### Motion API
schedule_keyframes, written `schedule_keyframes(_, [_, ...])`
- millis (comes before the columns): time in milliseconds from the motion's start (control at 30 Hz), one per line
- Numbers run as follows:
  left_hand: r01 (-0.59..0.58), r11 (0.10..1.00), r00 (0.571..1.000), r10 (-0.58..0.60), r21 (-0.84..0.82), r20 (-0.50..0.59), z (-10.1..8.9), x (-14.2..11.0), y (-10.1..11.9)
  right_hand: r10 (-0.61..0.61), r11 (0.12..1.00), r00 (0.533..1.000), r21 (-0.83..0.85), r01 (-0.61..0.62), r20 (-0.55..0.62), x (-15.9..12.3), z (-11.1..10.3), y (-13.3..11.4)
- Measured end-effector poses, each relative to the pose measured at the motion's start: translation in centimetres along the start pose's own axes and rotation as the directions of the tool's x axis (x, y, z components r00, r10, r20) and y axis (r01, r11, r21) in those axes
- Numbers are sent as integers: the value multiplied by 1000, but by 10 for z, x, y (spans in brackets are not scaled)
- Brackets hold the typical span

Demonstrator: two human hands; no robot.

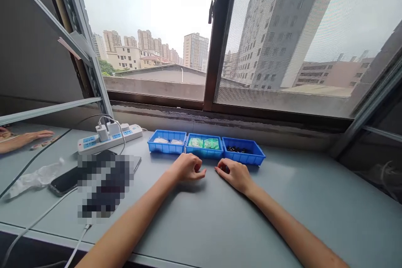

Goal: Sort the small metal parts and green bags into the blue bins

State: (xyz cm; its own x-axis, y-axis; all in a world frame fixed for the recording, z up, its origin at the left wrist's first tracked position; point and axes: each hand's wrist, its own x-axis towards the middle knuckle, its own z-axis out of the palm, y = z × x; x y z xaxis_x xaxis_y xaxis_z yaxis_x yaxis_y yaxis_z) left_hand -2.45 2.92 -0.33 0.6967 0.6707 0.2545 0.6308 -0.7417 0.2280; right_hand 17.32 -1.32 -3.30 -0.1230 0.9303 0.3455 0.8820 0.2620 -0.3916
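My left hand (189,167) is held just over the grey tabletop (201,226), fingers loosely curled and thumb stretched out apart from them. Facing it across a small gap, my right hand (235,174) rests on the table with its fingers bent and thumb apart. Nothing shows in either hand. Right behind them stand three blue bins in a row. The left bin (166,147) has small pale packets, the middle bin (204,153) has green-and-white packets (211,143), and the right bin (248,158) has small dark pieces (238,150).
A white power strip (133,133) with plugs and cables lies to the left. Nearer are a black phone (64,181), a blurred-out dark item (105,192) and a crumpled clear bag (34,181). Another person's hand (31,137) rests at far left. A window rises behind the table.
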Motion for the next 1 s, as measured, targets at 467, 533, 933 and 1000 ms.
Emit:
schedule_keyframes(467, [50,997,994,-56,64,97,8,2,4,3,1000,1000,10,-3,-11,0,3,0])
schedule_keyframes(533, [36,998,995,-40,43,89,6,1,4,-58,998,996,-13,58,-63,2,-8,6])
schedule_keyframes(933, [3,999,999,-6,45,48,2,3,4,69,994,943,-53,-91,-327,3,-64,72])
schedule_keyframes(1000, [19,994,997,-27,110,74,3,3,10,77,996,943,-23,-89,-324,1,-61,71])
